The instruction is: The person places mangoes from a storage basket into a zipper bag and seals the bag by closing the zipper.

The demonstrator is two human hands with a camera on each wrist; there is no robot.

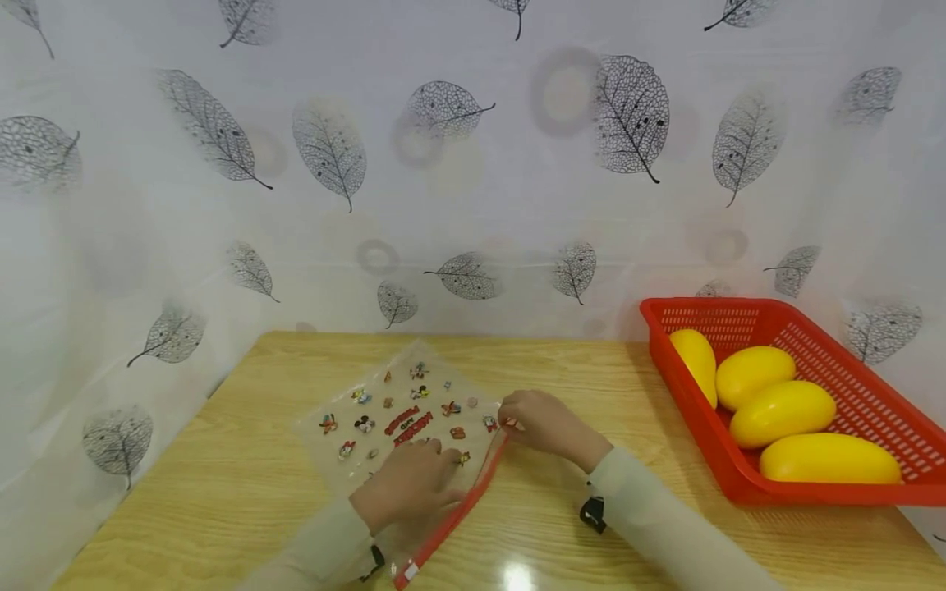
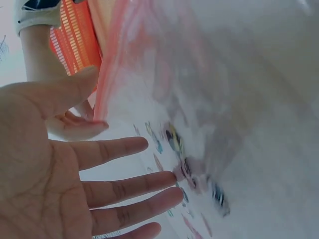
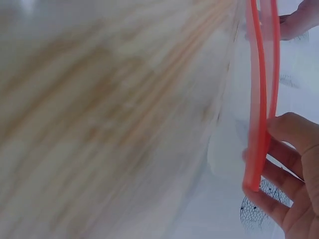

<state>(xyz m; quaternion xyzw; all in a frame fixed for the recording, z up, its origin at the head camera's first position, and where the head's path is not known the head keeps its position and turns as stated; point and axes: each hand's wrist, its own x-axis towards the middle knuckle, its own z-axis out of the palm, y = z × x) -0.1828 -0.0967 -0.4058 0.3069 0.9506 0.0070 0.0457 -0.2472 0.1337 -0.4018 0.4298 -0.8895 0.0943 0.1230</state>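
Observation:
A clear zip bag [image 1: 432,402] with a red closure strip [image 1: 473,497] and small cartoon prints lies on the wooden table. My right hand [image 1: 547,427] pinches the bag's red-edged corner between thumb and fingers. In the right wrist view, the two red strips [image 3: 258,99] stand slightly apart along part of the mouth. My left hand [image 1: 414,480] is at the bag's printed side, close to the strip. Its fingers [image 2: 129,189] are straight and spread in the left wrist view, beside the plastic. Whether this hand is inside the bag or over it, I cannot tell.
To the right, a red plastic basket [image 1: 850,341] holds several smooth yellow mango-like fruits [image 1: 783,413]. The wooden table [image 1: 244,460] ends at the back against a white curtain [image 1: 502,205] with dark leaf prints.

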